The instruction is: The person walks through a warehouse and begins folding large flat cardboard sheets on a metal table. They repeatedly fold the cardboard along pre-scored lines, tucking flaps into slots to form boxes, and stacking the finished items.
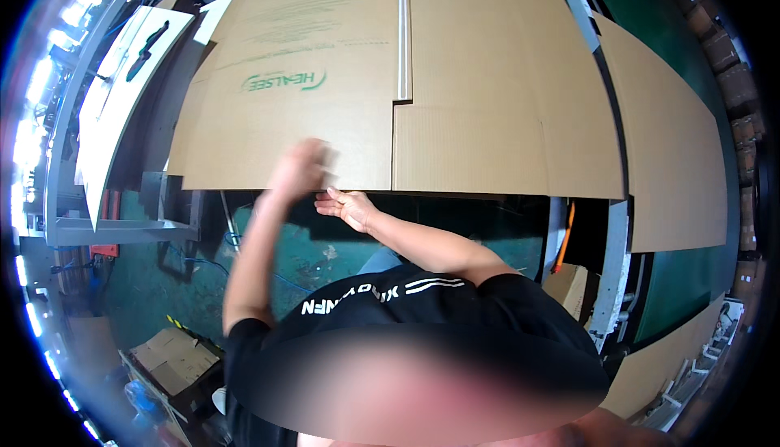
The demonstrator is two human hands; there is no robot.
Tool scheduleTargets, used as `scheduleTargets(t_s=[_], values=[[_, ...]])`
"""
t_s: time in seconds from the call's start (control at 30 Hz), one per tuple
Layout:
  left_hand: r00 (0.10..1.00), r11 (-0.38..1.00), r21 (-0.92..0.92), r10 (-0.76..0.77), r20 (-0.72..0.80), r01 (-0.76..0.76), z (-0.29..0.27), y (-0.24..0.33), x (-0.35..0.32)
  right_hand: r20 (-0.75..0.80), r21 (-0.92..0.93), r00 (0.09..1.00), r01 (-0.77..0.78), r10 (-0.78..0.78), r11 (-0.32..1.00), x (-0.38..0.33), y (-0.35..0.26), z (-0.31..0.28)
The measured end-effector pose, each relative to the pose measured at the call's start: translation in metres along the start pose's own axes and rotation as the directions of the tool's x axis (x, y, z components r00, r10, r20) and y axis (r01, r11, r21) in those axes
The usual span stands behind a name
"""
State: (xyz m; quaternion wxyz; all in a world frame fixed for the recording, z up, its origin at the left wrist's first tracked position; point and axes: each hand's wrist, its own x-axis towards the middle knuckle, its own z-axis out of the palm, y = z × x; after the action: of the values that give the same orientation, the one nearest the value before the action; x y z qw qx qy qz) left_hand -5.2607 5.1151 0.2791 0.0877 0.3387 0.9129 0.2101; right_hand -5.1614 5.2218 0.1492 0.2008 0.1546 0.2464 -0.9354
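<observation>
Large flat brown cardboard sheets (479, 146) lie across the work surface in front of me, with a dark seam between the left and right pieces. The left piece (236, 138) carries green print. My left hand (302, 172) is over the near edge of that left piece, smeared by motion, so its fingers and anything in them cannot be made out. Just below the same edge is my right hand (348, 208), palm turned up. Its fingers are stretched out to the left and hold nothing that shows.
A white panel (122, 73) with a black tool (148, 51) stands at left beside a grey metal frame (122, 232). At right are another cardboard sheet (670, 138), an orange strip (564, 236) and a grey post (615, 260). A cardboard box (175, 358) sits lower left.
</observation>
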Motion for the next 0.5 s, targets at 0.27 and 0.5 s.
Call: scheduleTargets(t_s=[0.27,0.5], values=[[0.908,0.902,0.105,0.415,0.054,-0.419,0.094,0.024,0.007,0.080,-0.972,0.929,0.153,-0.362,0.179,0.032,0.024,-0.052],[0.849,0.840,0.148,0.528,0.001,-0.522,0.097,0.017,0.018,-0.537,-0.418,0.831,-0.111,-0.146,0.902,-0.189,-0.099,-0.179]])
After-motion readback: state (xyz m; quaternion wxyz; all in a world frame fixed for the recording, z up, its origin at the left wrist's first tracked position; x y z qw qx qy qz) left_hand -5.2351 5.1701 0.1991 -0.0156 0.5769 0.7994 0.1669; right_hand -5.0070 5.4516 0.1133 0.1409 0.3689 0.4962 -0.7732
